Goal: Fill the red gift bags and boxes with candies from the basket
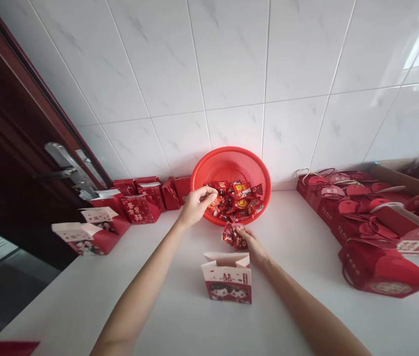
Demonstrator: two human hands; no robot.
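Observation:
A round red plastic basket (pixel 230 168) with a perforated wall leans against the white tile wall, holding a heap of wrapped sweets (pixel 233 200) in red and gold packets. My left hand (pixel 196 206) is over the basket's near rim, its fingers pinched together at the edge of the heap. Anything between them is hidden. My right hand (pixel 251 244) grips a small bunch of red wrapped sweets (pixel 232 237) just in front of the basket. Below both hands stands an open paper gift bag (pixel 227 278), printed with a cartoon couple.
The white counter (pixel 157 277) runs along the tiled wall. Several red gift bags (pixel 365 217) with rope handles are stacked at right, next to a larger red bag (pixel 382 269). More red bags (pixel 139 207) stand at left, beside a dark door with a metal handle (pixel 64 170).

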